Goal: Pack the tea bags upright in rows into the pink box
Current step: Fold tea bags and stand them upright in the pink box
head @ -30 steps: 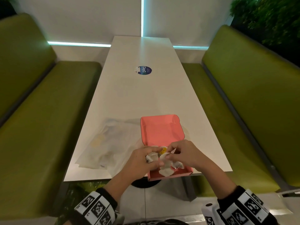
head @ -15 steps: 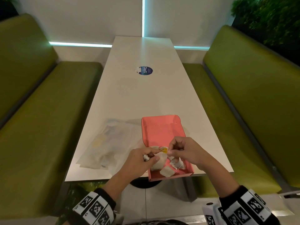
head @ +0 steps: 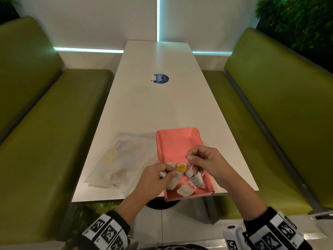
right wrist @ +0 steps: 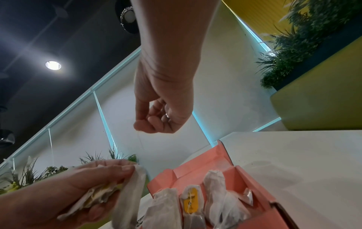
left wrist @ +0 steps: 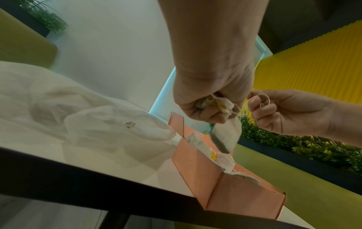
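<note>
The open pink box lies at the table's near edge, with several tea bags lying loose in its tray; one shows a yellow tag. My left hand grips a crumpled bunch of tea bags over the tray's left side, and one bag hangs below the fist. Just above and to the right, my right hand pinches a thin string. The string runs down to the bunch in the left hand.
A crumpled clear plastic bag lies left of the box on the white table. A round blue sticker sits mid-table. Green benches flank both sides. The box overhangs the near table edge.
My right hand has risen a little up and away from the left hand, drawing the string taut. The left hand has stayed over the box with its bunch of bags.
</note>
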